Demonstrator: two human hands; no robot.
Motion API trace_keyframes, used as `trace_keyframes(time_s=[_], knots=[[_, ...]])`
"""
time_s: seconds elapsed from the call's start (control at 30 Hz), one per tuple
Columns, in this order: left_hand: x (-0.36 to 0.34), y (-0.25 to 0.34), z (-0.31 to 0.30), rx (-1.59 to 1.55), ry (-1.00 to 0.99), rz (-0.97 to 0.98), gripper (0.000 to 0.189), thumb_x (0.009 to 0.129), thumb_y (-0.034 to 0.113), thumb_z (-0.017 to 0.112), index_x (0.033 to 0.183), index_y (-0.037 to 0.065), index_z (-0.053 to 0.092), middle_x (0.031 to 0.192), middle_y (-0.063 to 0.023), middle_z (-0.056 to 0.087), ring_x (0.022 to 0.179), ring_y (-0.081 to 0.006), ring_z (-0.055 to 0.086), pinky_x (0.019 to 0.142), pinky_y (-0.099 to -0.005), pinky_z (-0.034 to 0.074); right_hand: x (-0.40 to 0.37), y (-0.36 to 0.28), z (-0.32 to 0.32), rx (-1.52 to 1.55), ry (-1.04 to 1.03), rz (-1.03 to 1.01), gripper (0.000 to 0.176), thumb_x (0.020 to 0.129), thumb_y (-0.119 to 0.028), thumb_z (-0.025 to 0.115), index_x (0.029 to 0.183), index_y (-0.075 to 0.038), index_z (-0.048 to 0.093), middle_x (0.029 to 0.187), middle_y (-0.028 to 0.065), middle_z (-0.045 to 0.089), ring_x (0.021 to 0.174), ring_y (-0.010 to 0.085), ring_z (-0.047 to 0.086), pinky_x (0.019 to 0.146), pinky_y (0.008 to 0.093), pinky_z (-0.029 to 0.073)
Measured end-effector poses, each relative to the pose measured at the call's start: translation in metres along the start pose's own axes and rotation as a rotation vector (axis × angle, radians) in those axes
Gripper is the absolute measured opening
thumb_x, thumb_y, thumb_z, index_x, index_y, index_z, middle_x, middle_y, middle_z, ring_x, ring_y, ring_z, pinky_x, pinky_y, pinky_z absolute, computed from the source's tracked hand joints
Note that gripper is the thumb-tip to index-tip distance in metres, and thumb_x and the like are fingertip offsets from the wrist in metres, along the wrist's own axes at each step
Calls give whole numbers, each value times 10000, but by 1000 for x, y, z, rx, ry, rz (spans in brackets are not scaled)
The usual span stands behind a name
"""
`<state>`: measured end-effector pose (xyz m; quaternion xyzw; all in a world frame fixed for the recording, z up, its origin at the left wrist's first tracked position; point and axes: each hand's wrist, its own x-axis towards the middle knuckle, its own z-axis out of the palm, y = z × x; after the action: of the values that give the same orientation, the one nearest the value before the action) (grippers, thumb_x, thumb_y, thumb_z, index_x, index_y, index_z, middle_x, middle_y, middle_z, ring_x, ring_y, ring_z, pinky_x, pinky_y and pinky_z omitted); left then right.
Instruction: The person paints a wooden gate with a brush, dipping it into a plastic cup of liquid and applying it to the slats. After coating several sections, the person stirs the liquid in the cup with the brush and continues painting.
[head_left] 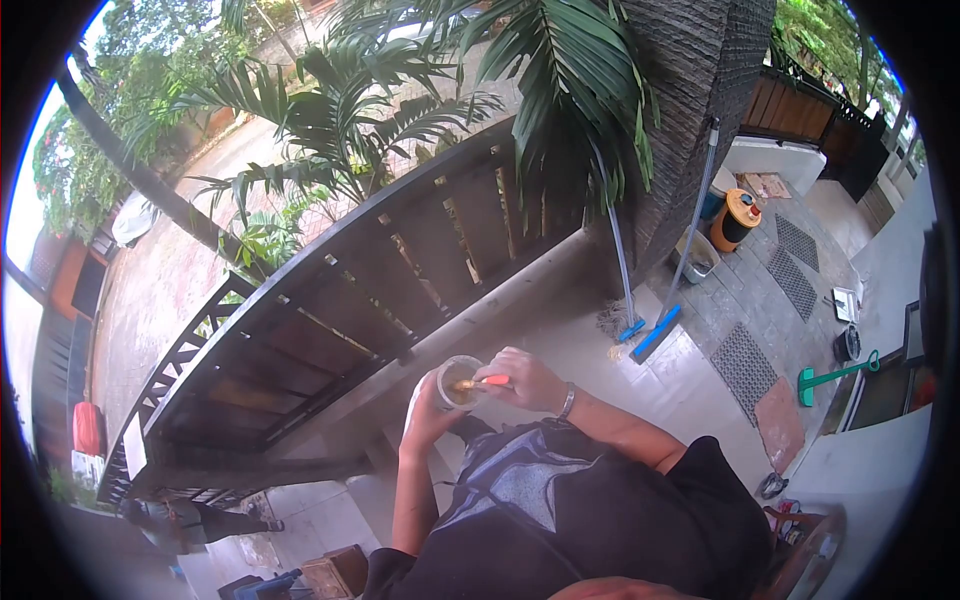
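Observation:
A whitish round cup (446, 374) is tilted so that its open mouth faces me. My left hand (428, 412) is wrapped around its side and underside. In my right hand (532, 381) is a slim tool with an orange-red handle (496, 379), pinched between the fingers. The tool's far end reaches over the rim into the cup, where a yellowish-brown patch shows; its tip cannot be made out. Both hands are close together in front of my dark shirt, and a band circles my right wrist.
A dark slatted fence (350, 300) runs in front of me, with palm leaves beyond. Two blue-headed floor tools, one a squeegee (657, 335), lean at the pillar (705, 90). Near them stand an orange container (735, 222) and a bucket (697, 256). A person (185, 522) is at lower left.

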<state>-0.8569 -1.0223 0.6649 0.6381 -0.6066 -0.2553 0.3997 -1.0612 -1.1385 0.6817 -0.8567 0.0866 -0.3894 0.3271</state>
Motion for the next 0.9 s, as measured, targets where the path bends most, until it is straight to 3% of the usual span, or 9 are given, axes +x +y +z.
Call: trace_keyframes(time_s=[0.9], knots=[[8, -2, 7, -71, -21, -30, 730, 621, 156, 874, 1273, 16, 576, 1205, -130, 649, 1144, -282, 624, 1003, -386, 469, -6, 9, -5, -12, 19, 47, 196, 909, -246, 686, 1022, -87, 669, 802, 89, 622, 774, 286, 591, 766, 405, 465]])
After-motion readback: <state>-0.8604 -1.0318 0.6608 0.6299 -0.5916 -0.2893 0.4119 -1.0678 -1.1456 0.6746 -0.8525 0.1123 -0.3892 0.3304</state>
